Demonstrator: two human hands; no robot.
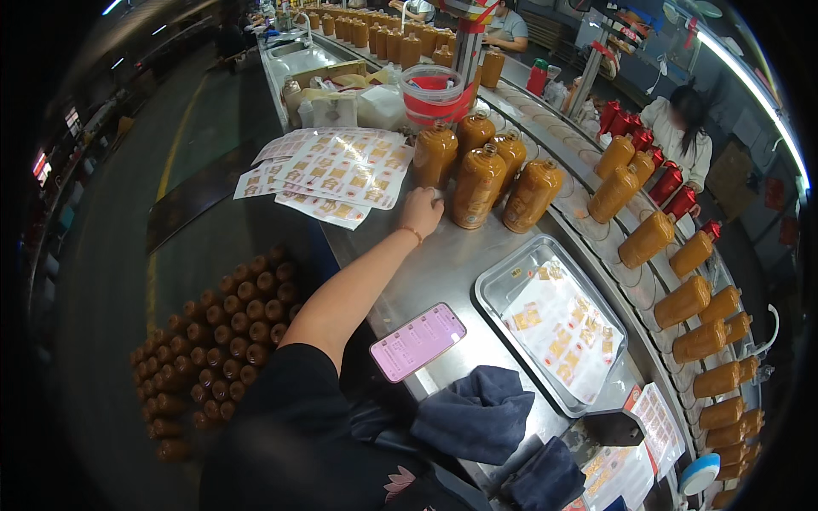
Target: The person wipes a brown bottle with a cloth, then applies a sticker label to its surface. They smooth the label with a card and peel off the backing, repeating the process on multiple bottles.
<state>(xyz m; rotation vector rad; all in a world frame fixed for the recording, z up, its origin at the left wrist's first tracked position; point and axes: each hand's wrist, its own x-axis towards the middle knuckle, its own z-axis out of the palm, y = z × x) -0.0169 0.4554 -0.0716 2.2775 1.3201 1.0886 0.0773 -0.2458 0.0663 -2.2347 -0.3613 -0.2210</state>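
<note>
My left hand point(422, 213), a thin bracelet at its wrist, rests low over the metal table. Its fingers are curled beside the base of a glossy brown bottle point(435, 157); whatever they hold, if anything, is too small to make out. Several similar bottles stand upright close by, the front one point(478, 189) just right of the hand. To the left of the hand, printed sticker sheets point(341, 166) lie overlapping. A metal tray point(486, 294) nearer me holds a white sheet and loose gold stickers point(558, 343). My right hand is not in view.
A phone point(417, 341) with a lit pink screen and dark cloths point(477, 413) lie near me. Behind the bottles stands a clear bucket point(431, 94). Along the right, a conveyor point(588, 226) carries brown bottles, with a person point(682, 136) beyond. Many bottles point(226, 341) stand low at left.
</note>
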